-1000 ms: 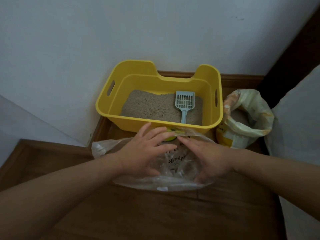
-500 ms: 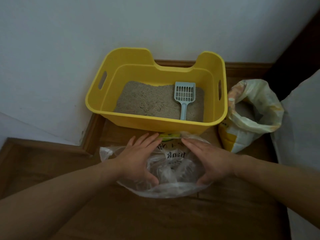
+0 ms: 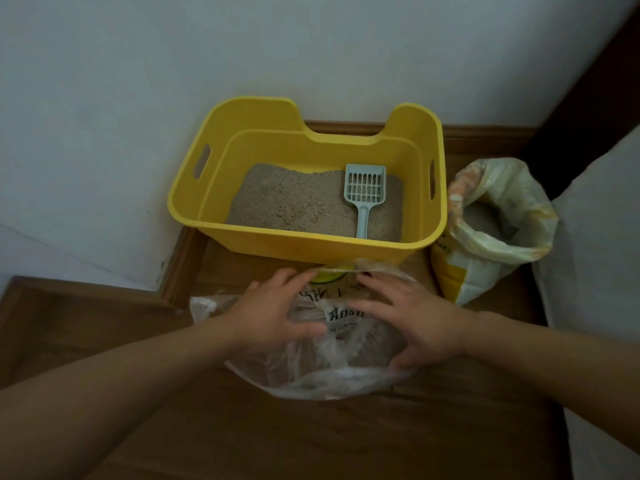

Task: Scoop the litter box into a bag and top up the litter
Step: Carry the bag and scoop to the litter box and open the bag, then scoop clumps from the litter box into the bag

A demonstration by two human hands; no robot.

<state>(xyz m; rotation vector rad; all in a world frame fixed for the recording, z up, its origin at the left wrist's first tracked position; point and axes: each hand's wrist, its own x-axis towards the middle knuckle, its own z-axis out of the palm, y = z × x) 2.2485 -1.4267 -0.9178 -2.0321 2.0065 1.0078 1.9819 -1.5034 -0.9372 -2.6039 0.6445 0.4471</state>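
White wall (image 3: pixel 311 46) fills the top of the view, plain and pale. A wooden baseboard (image 3: pixel 485 136) runs along its foot. Brown wooden floor (image 3: pixel 346 438) spreads below. A dark strip (image 3: pixel 588 98) cuts the upper right corner, with a pale surface (image 3: pixel 606 271) just beneath it.

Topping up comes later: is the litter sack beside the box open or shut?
Open: the litter sack has its top rolled down, and grey litter shows inside.

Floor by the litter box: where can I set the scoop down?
Bare wood floor nearer you than the clear bag, and left of it. Crowded: the bag lies right before the yellow box, and the litter sack crowds the box's right side.
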